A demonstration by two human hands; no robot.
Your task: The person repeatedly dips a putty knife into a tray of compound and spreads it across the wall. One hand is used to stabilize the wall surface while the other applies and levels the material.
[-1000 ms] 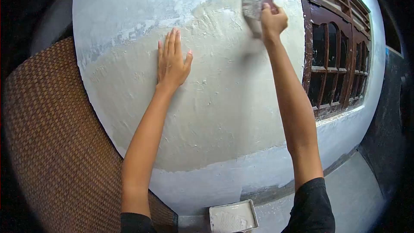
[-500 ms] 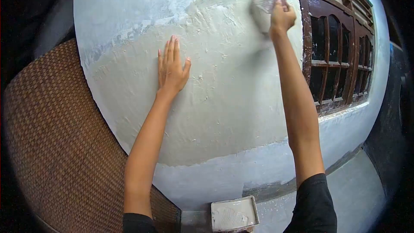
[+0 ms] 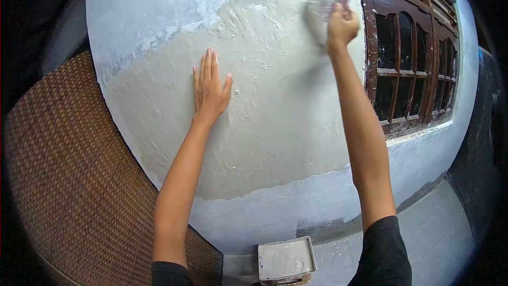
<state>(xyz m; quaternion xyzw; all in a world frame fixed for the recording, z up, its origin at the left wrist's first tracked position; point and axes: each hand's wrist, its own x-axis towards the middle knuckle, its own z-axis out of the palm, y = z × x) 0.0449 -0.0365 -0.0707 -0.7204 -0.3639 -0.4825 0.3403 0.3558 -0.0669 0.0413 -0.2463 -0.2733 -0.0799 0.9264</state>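
A wall (image 3: 275,127) fills the middle of the frame, its centre covered by a rough grey-beige plaster patch (image 3: 264,148), with paler bluish-white paint (image 3: 148,5) at the upper left and in a band along the bottom. At the upper right a window (image 3: 407,69) sits in a dark brown wooden frame with arched panes, above a pale sill. A brown woven panel (image 3: 69,180) takes up the lower left, a pale grey floor (image 3: 434,238) lies at the lower right, and the light is soft and even.
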